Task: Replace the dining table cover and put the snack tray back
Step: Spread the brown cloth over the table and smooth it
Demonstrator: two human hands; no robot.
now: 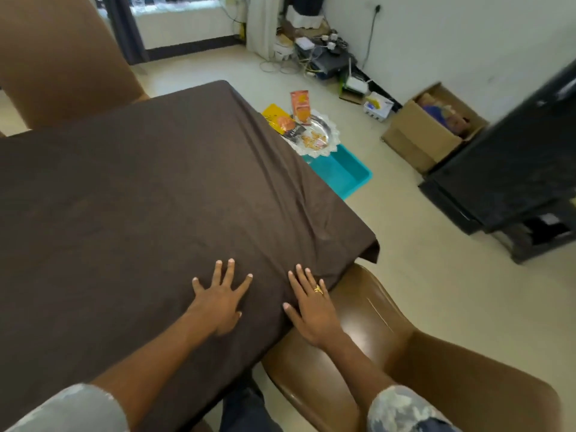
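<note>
While each grip lies spread apart, left hand point(219, 302) and right hand point(311, 310) press the cover point(140, 182).

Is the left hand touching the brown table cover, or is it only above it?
Touching. In the head view the left hand lies flat on the brown table cover, fingers spread, with no gap visible under them.

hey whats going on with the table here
A person has a dark brown table cover spread over the dining table, with left hand and right hand both pressed flat on it near the corner by a brown chair. The snack tray, with snack packets, is not back yet; it sits beyond the table by a teal tub.
</note>
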